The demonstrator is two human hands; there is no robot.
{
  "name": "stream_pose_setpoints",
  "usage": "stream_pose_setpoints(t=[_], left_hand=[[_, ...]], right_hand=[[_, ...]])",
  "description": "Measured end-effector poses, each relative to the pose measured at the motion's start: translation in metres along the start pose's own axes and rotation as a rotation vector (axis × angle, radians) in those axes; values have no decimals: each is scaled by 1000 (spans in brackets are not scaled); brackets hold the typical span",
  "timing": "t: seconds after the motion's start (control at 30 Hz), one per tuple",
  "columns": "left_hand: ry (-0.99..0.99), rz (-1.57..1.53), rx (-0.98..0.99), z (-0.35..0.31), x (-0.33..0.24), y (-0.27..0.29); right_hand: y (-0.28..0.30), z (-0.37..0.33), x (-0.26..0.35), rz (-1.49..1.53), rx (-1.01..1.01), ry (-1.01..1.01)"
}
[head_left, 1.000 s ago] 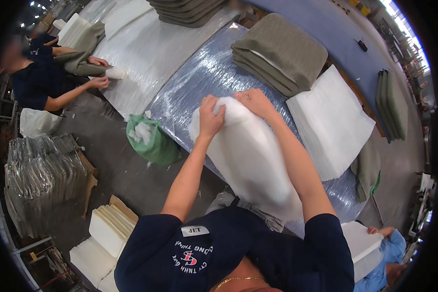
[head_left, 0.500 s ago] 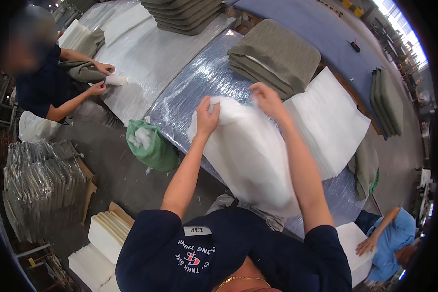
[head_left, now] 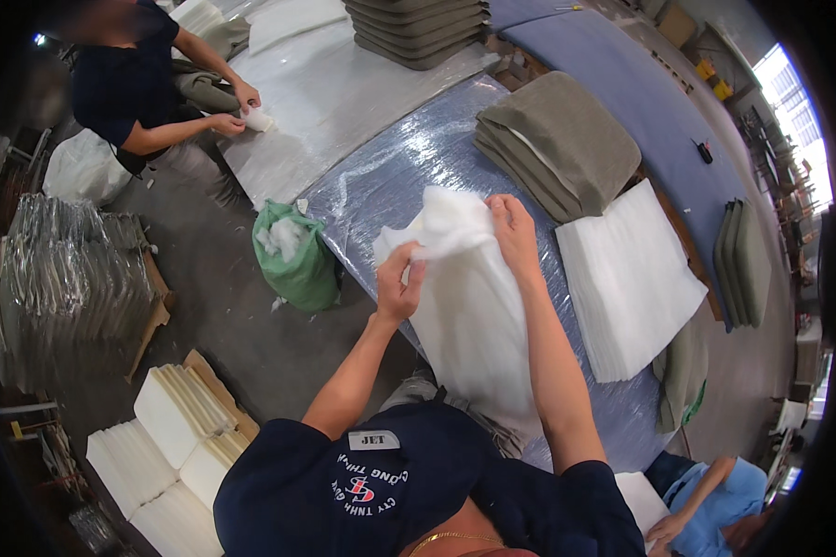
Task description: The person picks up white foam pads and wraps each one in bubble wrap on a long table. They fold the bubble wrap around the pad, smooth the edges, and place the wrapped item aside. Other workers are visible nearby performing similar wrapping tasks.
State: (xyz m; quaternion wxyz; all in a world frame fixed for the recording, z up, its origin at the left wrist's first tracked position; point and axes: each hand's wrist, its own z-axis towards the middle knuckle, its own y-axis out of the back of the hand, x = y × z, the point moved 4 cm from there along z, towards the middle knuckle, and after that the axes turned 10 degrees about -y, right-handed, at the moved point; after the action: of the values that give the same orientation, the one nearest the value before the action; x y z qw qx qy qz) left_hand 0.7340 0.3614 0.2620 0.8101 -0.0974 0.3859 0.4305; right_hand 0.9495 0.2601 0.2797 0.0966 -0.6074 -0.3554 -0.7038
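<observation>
A soft white sheet of batting [head_left: 469,316] hangs between my hands, running from the table down against my body. My left hand [head_left: 401,283] pinches its near left edge, which is folded over at the top. On the other side my right hand [head_left: 515,232] grips the upper right edge with closed fingers. The batting's top end is bunched and stands up a little between the hands. Beneath it lies the plastic-covered blue table [head_left: 362,200].
Grey-green cushion covers [head_left: 567,139] are stacked beyond my right hand, beside a pile of white batting sheets [head_left: 627,278]. A green sack [head_left: 297,269] of white fluff stands at the table's left edge. Co-workers handle material at the far left and lower right.
My right hand has closed on the batting's upper right edge; before, it was raised with fingers apart. My left hand has come lower, folding the top edge. The view has shifted.
</observation>
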Motion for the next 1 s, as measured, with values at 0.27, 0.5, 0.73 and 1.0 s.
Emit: stream_pose_setpoints(t=[0.27, 0.5, 0.73, 1.0], left_hand=[[444, 100, -59, 51, 49, -3], [486, -332, 190, 52, 84, -39], [752, -280, -123, 13, 60, -48], [929, -323, -143, 24, 62, -37]], right_hand=[[-19, 7, 53, -484, 321, -344], [-32, 42, 36, -423, 265, 47], [-29, 35, 17, -116, 61, -1], [-32, 32, 23, -124, 82, 31]])
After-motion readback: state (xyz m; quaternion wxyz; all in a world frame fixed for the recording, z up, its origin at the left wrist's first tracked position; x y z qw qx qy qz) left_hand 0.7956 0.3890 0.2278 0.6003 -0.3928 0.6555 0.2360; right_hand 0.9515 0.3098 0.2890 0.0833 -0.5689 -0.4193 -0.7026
